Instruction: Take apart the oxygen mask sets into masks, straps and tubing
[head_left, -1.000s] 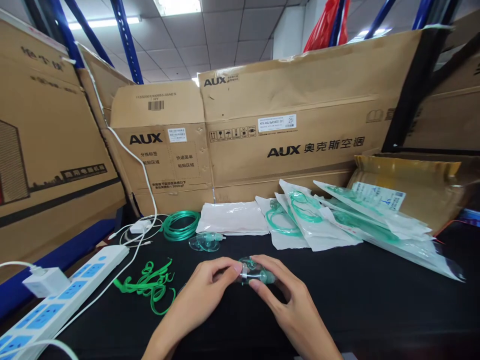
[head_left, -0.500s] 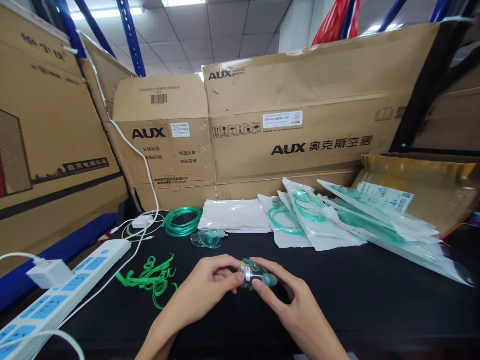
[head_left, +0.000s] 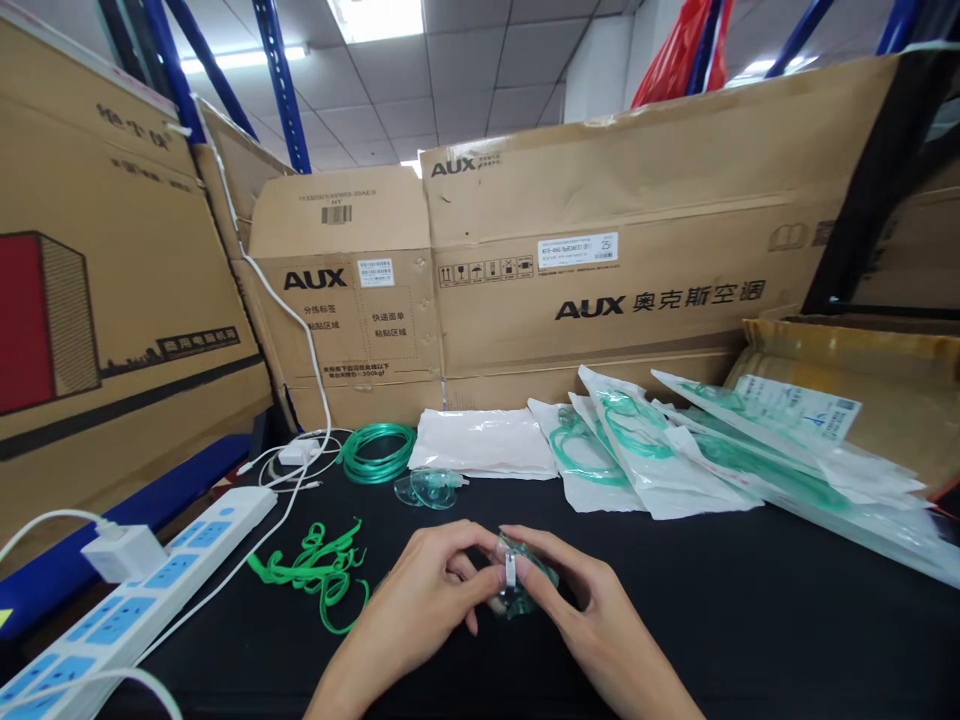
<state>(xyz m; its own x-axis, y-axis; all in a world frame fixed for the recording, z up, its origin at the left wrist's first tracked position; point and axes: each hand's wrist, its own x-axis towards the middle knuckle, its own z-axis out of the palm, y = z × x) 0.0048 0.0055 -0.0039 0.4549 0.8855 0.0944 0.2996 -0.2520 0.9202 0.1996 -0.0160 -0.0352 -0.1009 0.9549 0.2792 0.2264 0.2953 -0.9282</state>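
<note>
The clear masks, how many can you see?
2. One clear mask is held between the left hand and the right hand. Another mask lies on the black table beside the green tubing coil. The sealed bags may hide more.

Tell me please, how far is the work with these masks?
Done: unclear; one clear mask lies loose by the coiled green tube. In hand: left hand and right hand hold another mask. Left: green straps loose, sealed bags unopened.
</note>
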